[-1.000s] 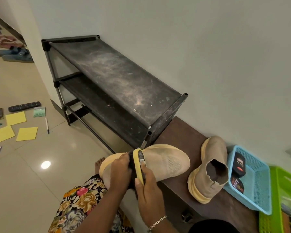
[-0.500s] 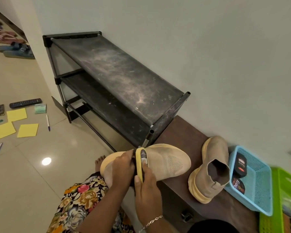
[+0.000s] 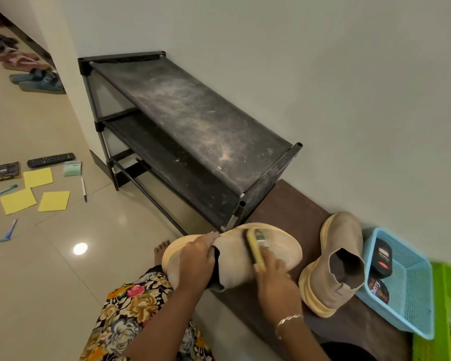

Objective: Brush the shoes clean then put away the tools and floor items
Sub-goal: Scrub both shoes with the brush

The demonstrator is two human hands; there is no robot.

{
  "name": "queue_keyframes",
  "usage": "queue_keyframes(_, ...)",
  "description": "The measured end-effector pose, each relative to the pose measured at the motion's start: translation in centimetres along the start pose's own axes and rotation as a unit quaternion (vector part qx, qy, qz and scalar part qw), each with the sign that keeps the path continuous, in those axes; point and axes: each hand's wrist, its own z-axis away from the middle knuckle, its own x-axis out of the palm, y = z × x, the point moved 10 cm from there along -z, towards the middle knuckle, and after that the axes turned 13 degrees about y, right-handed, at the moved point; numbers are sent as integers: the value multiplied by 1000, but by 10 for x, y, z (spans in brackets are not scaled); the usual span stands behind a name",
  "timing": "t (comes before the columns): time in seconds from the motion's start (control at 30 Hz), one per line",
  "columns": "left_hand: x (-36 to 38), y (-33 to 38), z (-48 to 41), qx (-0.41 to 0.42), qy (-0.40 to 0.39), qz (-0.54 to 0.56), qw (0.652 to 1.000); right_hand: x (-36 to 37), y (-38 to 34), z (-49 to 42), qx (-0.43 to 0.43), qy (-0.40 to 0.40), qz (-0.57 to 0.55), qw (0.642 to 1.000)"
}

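Person is working the brushing step (first half of the task, nothing put away yet). Left hand (image 3: 195, 256) is gripping the tan shoe (image 3: 232, 261) at its collar, fingers curled over the opening, steadying it on its side at the bench (image 3: 292, 204) edge. Right hand (image 3: 274, 278) is wrapping round the yellow brush (image 3: 254, 250), bristles pressing on the upper near the mesh toe. Second shoe (image 3: 341, 256) is standing on the bench, touching the blue basket (image 3: 412, 313) or just beside it; the basket is holding polish items. Remote (image 3: 51, 159), yellow notes (image 3: 38, 177) and pens are lying on the floor, well apart. Next move is probably calling for strokes toward the toe, then turning the shoe, with a firm left-hand hold against slipping.
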Motion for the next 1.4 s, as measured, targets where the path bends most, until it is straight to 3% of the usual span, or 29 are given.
queue_keyframes(0.07, 1, 0, 1, 4, -3, -1, 1000, -14, 37, -14, 111, 38, 61, 991)
queue_keyframes(0.1, 2, 0, 1, -1, -1, -2, 1000, -14, 29, -13, 120, 34, 41, 991)
queue_keyframes(0.17, 3, -2, 0, -13, 0, 0, 1000, -1, -26, 0, 33, -17, -66, 997)
queue_keyframes(0.23, 3, -5, -1, -21, -3, -6, 1000, 4, -71, 21, -67, -54, -185, 979)
queue_keyframes(0.3, 2, -6, -1, -18, -5, -14, 1000, 2, -59, 11, -125, -35, -119, 984)
queue_keyframes(0.37, 1, -5, -1, -6, -3, -7, 1000, 0, -1, -14, -27, -18, 15, 999)
queue_keyframes(0.47, 2, -3, -1, -1, -4, -3, 1000, -22, 52, -27, 151, 43, 65, 985)
queue_keyframes(0.53, 4, -2, -2, -5, -3, -4, 1000, -10, 12, -22, 90, 22, 44, 995)
queue_keyframes(0.63, 4, -2, -1, -13, -5, -5, 1000, 9, -71, 12, -64, -21, -100, 993)
queue_keyframes(0.7, 0, -5, -2, -15, 3, -7, 1000, 5, -77, 15, -113, 2, -100, 989)
queue_keyframes(0.87, 2, -6, -4, -6, 9, 4, 1000, -8, 35, -30, 49, 34, 90, 994)
queue_keyframes(0.93, 3, -5, -5, -10, 13, -1, 1000, -21, 56, -36, 139, 66, 93, 984)
queue_keyframes(1.0, 5, -6, -5, -25, 13, -15, 999, -23, 54, -33, 175, 83, 82, 978)
queue_keyframes(1.07, 4, -6, -5, -35, 21, -17, 999, -7, 16, -19, 118, 55, 49, 990)
queue_keyframes(1.17, 1, -8, -5, -60, 37, 7, 998, 20, -63, 26, -50, -15, -41, 998)
queue_keyframes(1.23, 2, -17, -4, -95, 36, 12, 995, 22, -68, 31, -87, -23, -32, 995)
queue_keyframes(1.33, 3, -17, -5, -83, 18, -30, 996, 12, -19, -2, -66, 13, 73, 995)
queue_keyframes(1.4, 4, -5, -6, -55, 5, -67, 996, -2, 27, -30, 2, 28, 120, 992)
